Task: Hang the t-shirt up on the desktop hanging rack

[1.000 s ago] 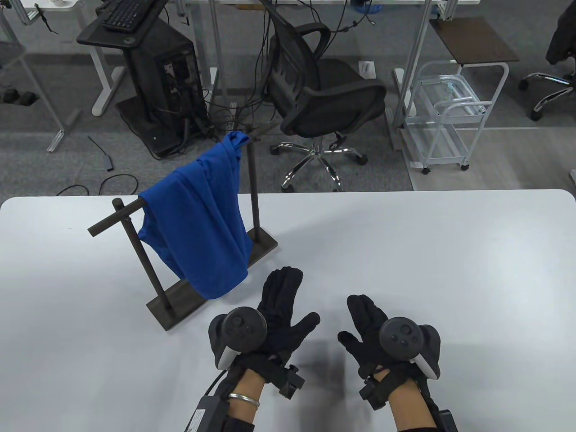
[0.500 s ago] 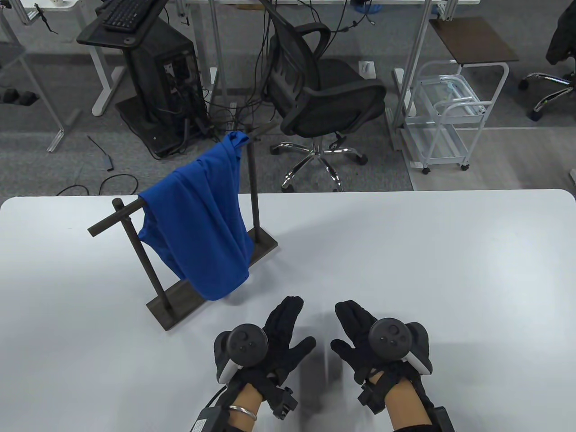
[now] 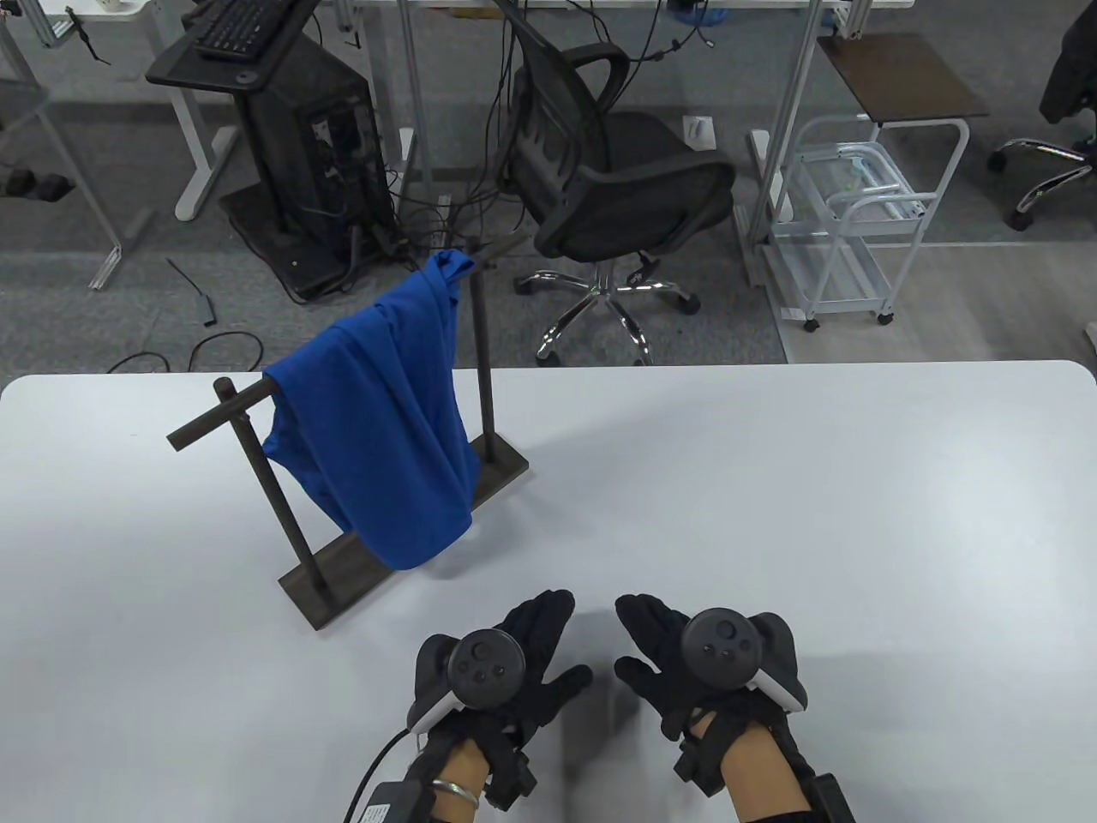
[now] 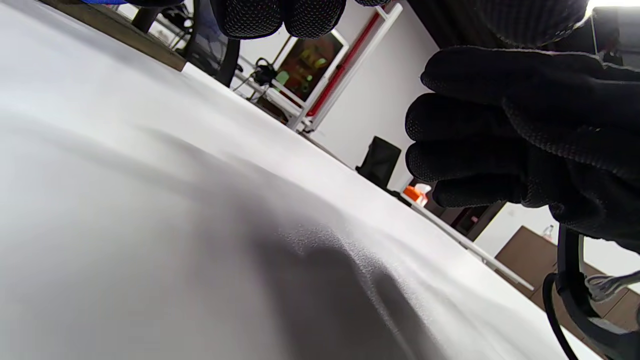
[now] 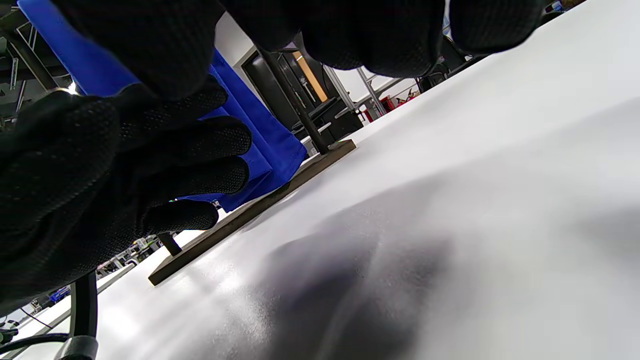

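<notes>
Since a second ago both hands have drawn back toward the near table (image 3: 771, 480) edge and closer together; the left hand (image 3: 506, 664) and right hand (image 3: 686, 656) hover with fingers spread, holding nothing. The blue t-shirt (image 3: 377, 429) hangs draped over the crossbar of the dark rack (image 3: 300, 549), unmoved, well apart from the hands. That suggests the hanging is finished. No brand, label or readable writing shows anywhere.
</notes>
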`<action>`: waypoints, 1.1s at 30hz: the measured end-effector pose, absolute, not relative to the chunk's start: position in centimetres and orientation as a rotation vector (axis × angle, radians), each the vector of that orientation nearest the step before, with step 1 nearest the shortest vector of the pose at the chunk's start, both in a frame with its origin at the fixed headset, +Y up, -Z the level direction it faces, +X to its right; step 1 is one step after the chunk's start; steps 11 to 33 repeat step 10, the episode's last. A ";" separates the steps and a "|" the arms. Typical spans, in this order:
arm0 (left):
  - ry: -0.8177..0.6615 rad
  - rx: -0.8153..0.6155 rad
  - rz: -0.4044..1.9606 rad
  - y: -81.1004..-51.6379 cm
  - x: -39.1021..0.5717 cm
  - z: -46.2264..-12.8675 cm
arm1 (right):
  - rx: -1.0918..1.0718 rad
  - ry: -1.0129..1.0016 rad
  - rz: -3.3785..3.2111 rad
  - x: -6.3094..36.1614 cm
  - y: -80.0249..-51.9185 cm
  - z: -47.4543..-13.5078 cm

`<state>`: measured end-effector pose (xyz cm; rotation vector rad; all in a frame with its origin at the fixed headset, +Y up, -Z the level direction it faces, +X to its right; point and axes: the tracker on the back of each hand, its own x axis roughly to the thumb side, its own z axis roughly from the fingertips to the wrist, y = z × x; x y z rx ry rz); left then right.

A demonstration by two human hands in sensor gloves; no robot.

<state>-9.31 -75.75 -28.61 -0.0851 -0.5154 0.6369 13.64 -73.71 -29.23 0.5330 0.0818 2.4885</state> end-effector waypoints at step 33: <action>-0.516 -0.073 0.610 -75.6 -9.5 -28.7 | 0.534 0.094 2.473 13.7 -73.8 -29.5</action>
